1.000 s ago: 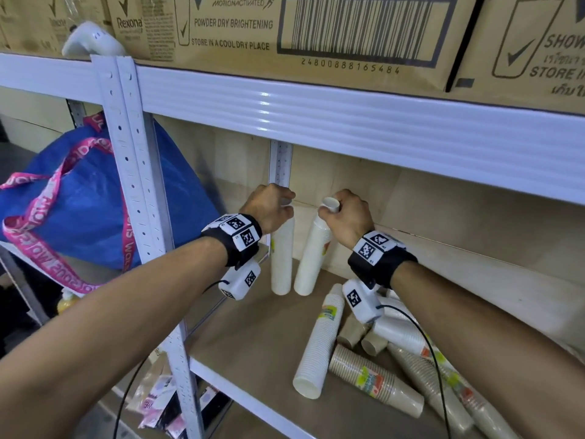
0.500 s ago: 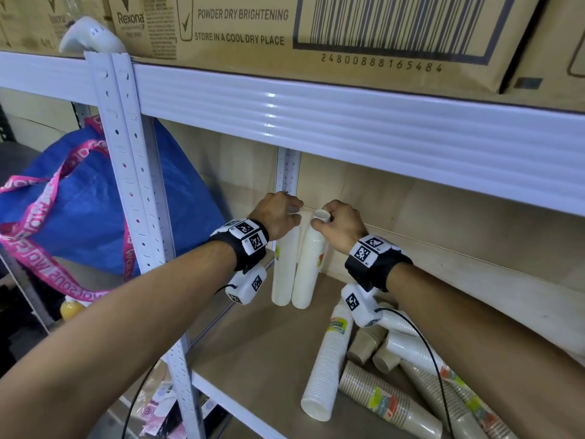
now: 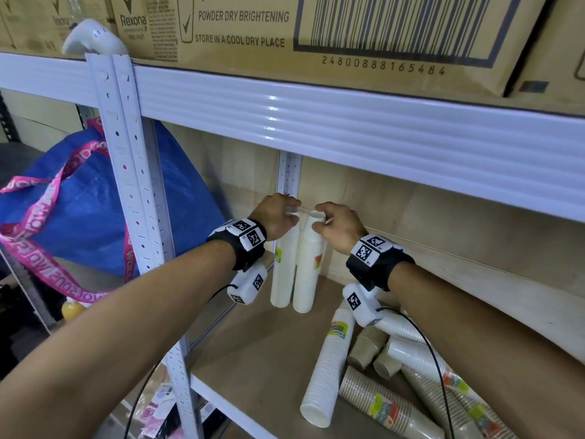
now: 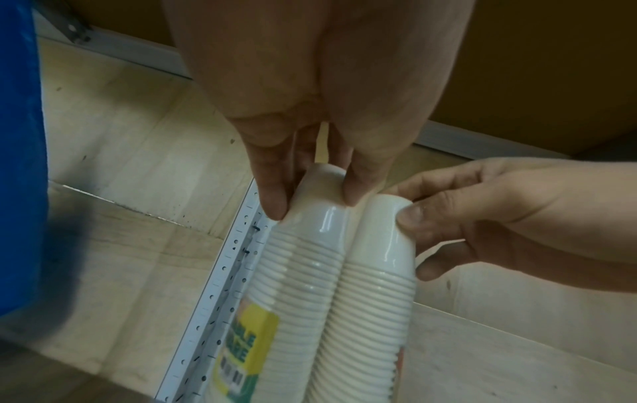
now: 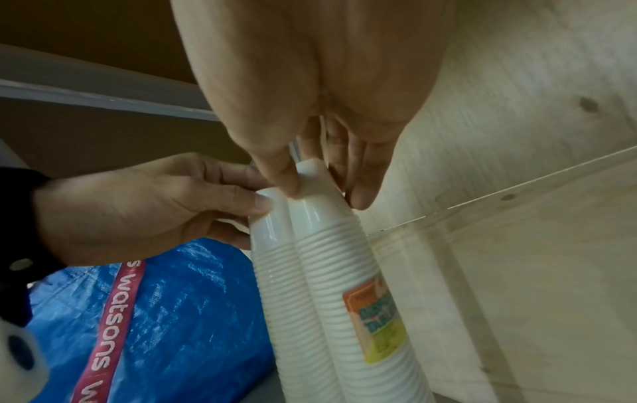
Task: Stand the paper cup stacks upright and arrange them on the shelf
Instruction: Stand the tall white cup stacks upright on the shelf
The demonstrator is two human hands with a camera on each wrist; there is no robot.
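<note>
Two white paper cup stacks stand upright side by side at the shelf's back left corner. My left hand (image 3: pixel 280 215) pinches the top of the left stack (image 3: pixel 282 274), the one with a yellow-green label (image 4: pixel 253 346). My right hand (image 3: pixel 332 226) pinches the top of the right stack (image 3: pixel 308 274), which carries an orange and green label (image 5: pixel 379 321). In the left wrist view my left fingertips (image 4: pixel 275 210) grip the top cup, and in the right wrist view my right fingertips (image 5: pixel 289 188) do the same. Several more stacks, white (image 3: pixel 329 369) and brown (image 3: pixel 389 407), lie flat at the front right.
The wooden shelf board (image 3: pixel 253 359) has bare room in front of the standing stacks. A white upright post (image 3: pixel 133 191) frames the left side, with a blue bag (image 3: pixel 72 210) beyond it. A white beam (image 3: pixel 348 128) and cardboard boxes (image 3: pixel 316 33) hang low overhead.
The right stack, tilted a second ago, now stands upright against the left one. Both hands have stayed at the stack tops, with their fingers looser now.
</note>
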